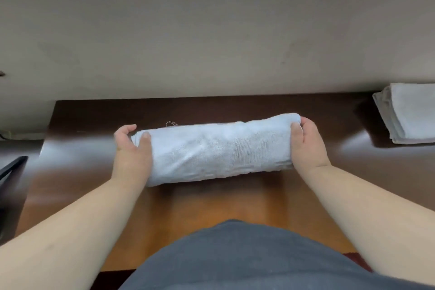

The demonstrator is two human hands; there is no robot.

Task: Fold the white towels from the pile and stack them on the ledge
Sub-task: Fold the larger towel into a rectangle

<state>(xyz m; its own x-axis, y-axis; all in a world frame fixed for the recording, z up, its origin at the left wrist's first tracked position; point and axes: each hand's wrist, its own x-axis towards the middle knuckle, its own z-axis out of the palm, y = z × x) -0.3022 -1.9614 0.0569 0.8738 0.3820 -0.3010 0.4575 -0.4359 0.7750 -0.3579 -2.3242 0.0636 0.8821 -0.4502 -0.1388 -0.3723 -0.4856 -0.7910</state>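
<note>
The left hand (131,146) is gripping the left end of a white towel (219,148), thumb lying on top and fingers curling around the far side. The right hand (306,143) is gripping the right end the same way. The towel is lying as a thick folded bundle on the dark wooden surface (341,160), its long axis running left to right, the right end tilting slightly away from the person. A loose thread (171,123) is showing at its far edge. A stack of folded towels (409,113) is sitting well apart at the right, beside the beige wall (211,42).
</note>
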